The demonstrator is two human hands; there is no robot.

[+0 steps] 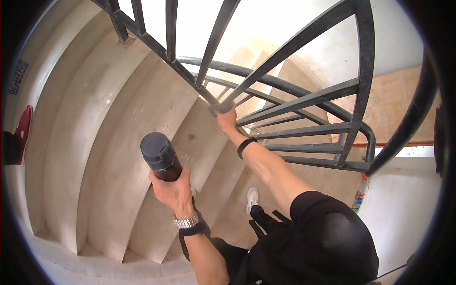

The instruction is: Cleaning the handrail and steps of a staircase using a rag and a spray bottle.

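In my left hand (173, 192) is an upright, slightly tilted black flask (167, 173) with a dark grey lid. My fingers wrap round its lower part, and a silver watch (185, 221) sits on that wrist. My right hand (227, 118) reaches forward to the dark metal stair railing (297, 104). It is closed at the spot where the lower rail and slanted bars meet. A blurred greyish patch lies at its fingertips, and I cannot make out whether it is a cloth or part of the railing. A black band (245, 146) circles the right wrist.
Curved stone steps (114, 118) fan out to the left and ahead. Another person's red shoe (23, 133) stands at the far left. My white shoe (252, 199) is on a step below me. A round black handrail (411, 126) bends along the right, beside a white wall (399, 204).
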